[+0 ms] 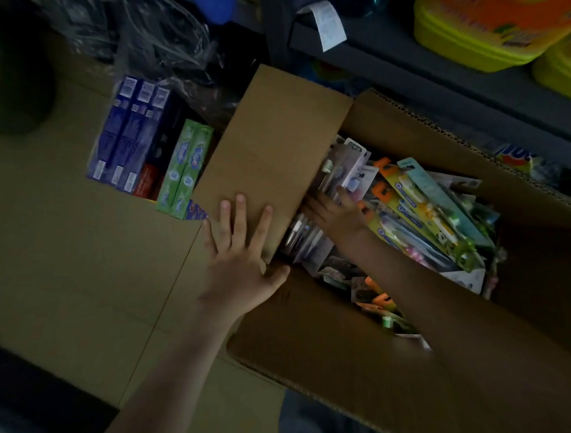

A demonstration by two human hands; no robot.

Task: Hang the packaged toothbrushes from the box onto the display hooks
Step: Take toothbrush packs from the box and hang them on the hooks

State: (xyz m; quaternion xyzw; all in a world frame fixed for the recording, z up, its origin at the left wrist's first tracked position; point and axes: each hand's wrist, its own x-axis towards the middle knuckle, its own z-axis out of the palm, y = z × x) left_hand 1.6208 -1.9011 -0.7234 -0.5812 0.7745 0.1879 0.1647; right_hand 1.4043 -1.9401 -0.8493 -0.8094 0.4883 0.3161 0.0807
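The left hand lies flat, fingers spread, pressing on a flap of the open box. Just right of it, the right hand reaches inside the box among the packaged toothbrushes heaped there, thumb against a grey pack; whether it grips one I cannot tell. Beyond the left hand, toothpaste cartons fill a neighbouring carton.

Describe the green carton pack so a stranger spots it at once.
Find the big open cardboard box of packaged toothbrushes. Left of its raised flap, which the left hand presses, lie dark blue cartons. The green carton pack is nearest the flap and the only green one there.
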